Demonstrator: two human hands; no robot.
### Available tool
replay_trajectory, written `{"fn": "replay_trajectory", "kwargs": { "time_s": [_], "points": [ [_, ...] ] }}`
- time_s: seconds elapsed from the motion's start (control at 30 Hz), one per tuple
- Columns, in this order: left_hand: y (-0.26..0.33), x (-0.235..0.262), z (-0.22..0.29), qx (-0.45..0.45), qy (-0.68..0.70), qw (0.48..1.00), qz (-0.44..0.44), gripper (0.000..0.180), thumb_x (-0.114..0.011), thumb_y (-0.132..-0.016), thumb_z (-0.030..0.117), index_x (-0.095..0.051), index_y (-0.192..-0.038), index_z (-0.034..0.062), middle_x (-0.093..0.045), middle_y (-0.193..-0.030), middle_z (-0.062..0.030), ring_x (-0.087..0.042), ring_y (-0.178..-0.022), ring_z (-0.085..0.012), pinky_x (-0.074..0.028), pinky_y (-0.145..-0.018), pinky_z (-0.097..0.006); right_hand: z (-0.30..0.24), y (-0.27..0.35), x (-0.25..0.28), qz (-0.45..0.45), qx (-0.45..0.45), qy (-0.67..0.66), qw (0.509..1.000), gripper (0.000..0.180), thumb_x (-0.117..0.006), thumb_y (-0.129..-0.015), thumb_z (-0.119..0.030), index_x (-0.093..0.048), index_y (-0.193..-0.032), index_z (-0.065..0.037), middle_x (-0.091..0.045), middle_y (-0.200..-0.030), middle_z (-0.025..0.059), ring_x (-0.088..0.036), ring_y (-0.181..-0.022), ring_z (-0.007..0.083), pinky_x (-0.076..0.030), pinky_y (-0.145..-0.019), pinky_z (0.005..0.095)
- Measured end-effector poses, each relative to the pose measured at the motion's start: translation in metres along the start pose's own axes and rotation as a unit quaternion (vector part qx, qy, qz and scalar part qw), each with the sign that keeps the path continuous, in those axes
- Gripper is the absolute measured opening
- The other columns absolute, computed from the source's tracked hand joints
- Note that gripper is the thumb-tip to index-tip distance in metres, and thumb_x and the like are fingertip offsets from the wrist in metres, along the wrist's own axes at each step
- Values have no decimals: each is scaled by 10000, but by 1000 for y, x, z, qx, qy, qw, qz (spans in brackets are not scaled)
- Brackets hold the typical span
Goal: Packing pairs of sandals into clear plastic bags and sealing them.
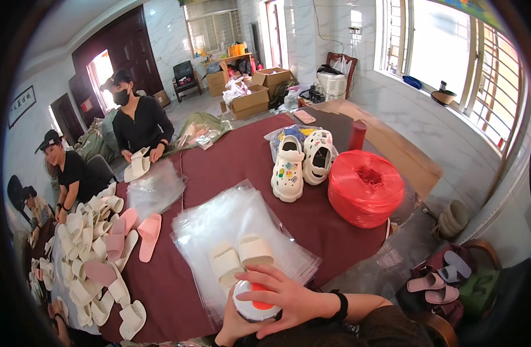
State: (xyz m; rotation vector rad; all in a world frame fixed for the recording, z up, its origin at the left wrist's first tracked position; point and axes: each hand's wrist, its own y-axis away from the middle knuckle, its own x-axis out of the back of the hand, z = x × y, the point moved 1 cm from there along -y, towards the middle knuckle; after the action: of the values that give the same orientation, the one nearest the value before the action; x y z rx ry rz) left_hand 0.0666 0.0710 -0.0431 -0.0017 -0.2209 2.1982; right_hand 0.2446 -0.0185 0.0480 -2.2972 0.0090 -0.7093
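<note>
A worker's left hand (238, 325) and right hand (288, 295) clasp a round white-and-orange container (257, 307), fingers closed about its side and top, at the near edge of a clear plastic bag stack (203, 222) bearing 2 cream slides (255, 251). Probably light, rigid and smooth, it looks best held by its rim.

In the grip: round white object (249, 310) with orange-red patch. Just beyond: pair of open-toe cream slides (255, 250), plain, over clear plastic bags (219, 211). Left: plain pink slide (150, 237); mixed slipper heap (83, 254), mainly cream, some pink. Beyond, to the right: white perforated clogs (288, 176), multicoloured charms; red plastic twine roll (364, 194), glossy. Tablecloth (236, 150) extending beyond: plain maroon.
</note>
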Motion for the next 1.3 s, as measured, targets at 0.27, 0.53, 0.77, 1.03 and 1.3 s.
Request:
{"fn": "replay_trajectory", "kwargs": {
  "time_s": [0.27,0.53,0.77,1.03,1.3],
  "points": [
    [5,-8,14,2,14,999,32,1029,-914,-575,220,-333,-1402,31,-512,-1333,-160,-543,-1229,-260,-467,-1010,-413,1,4,-26,70,-4,12,997,554,-828,-725,-213,-591,-1221,-143,-433,-1450,165,-418,-1304,409,-380,-1055,484],
    [3,-16,19,-10,10,997,78,1068,-941,-566,286,-339,-1405,14,-514,-1342,-154,-547,-1218,-257,-452,-1018,-402,6,17,-24,118,-72,46,989,937,-865,-696,-317,-351,-1444,-86,-259,-1512,246,-303,-1385,428,-295,-1122,489],
    [-6,-17,11,-24,21,996,85,1133,-959,-550,364,-324,-1413,-7,-477,-1383,-156,-519,-1255,-260,-433,-1033,-407,14,27,-14,73,-210,-138,965,1172,-911,-637,-367,-200,-1507,-35,-383,-1451,223,-411,-1352,355,-348,-1106,423],
    [-17,-11,12,-70,-72,995,-10,1184,-895,-611,418,-233,-1496,-5,-306,-1508,-229,-285,-1421,-366,-253,-1154,-457,19,51,22,126,-207,-83,967,1063,-908,-634,-318,-305,-1455,-14,-488,-1371,175,-489,-1287,298,-383,-1081,392],
    [1,16,-40,22,-548,836,25,1008,-796,-646,610,-459,-1419,58,-189,-1525,-357,-120,-1393,-594,-205,-1098,-664,20,59,148,327,-194,122,917,1064,-928,-561,-253,-342,-1419,-27,-510,-1329,126,-510,-1241,227,-409,-1057,400]
  ]
}}
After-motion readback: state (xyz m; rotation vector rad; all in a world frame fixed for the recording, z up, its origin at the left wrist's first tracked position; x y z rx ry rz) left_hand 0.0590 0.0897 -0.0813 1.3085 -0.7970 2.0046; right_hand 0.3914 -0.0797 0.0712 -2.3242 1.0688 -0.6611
